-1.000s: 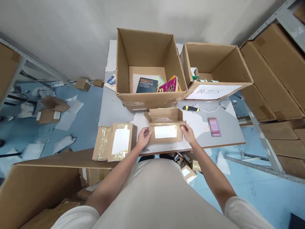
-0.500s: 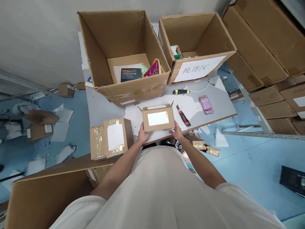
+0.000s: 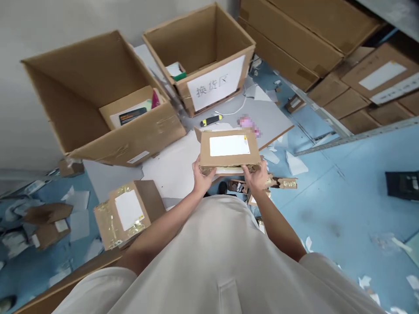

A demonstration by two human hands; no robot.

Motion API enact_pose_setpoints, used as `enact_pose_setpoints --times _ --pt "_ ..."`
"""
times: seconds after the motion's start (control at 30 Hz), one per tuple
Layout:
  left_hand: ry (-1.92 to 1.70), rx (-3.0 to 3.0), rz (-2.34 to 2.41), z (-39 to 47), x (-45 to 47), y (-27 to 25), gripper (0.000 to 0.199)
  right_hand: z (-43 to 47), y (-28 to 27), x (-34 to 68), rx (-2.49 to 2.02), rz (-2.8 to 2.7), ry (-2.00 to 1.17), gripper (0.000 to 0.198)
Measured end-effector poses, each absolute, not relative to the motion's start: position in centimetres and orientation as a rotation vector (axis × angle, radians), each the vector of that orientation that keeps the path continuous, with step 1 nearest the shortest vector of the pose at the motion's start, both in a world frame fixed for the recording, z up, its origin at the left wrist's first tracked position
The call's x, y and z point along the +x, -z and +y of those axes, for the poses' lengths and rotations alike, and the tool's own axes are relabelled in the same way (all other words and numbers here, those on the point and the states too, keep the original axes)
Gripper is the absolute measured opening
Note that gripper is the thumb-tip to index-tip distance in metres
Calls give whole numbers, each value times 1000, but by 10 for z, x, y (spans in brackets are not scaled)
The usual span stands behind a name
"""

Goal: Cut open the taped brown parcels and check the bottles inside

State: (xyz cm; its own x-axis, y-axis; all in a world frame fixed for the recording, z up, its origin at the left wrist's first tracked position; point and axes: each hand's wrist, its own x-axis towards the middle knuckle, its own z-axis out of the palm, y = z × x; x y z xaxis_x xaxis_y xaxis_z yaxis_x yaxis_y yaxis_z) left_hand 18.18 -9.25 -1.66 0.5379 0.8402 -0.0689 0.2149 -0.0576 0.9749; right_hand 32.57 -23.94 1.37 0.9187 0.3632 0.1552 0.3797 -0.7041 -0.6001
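Between my two hands is a small cardboard box with a white label on its upper face. My left hand grips its left near corner, thumb at the near side. At the right near corner my right hand grips it the same way. The near side gapes, and something pale shows inside that I cannot make out. A flap sticks up at the far left. The box is above the table's front edge. Beyond it lies a black and yellow utility knife beside a blurred pink object.
Two large open cartons stand at the back: the left carton holds books, the right carton has a handwritten sheet. A taped box sits at the left front. Shelving with boxes is at the right. Paper scraps litter the blue floor.
My view has swung to the right. Both hands have raised the small box and tilted it, so its near side now shows a gap. The red and black knife is no longer visible.
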Motion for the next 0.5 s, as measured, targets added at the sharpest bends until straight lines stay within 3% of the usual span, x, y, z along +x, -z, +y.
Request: enact_pose_setpoints --times 0.17,0.37,0.5 --pt "-467 1634 754 -134 230 28 69 -333 -8 360 -2613 -314 44 47" --pt "172 1442 321 -174 293 56 73 -447 11 364 -2553 -296 -124 40" --pt "395 1345 188 -200 329 60 83 -493 26 348 -2537 -189 -144 59"
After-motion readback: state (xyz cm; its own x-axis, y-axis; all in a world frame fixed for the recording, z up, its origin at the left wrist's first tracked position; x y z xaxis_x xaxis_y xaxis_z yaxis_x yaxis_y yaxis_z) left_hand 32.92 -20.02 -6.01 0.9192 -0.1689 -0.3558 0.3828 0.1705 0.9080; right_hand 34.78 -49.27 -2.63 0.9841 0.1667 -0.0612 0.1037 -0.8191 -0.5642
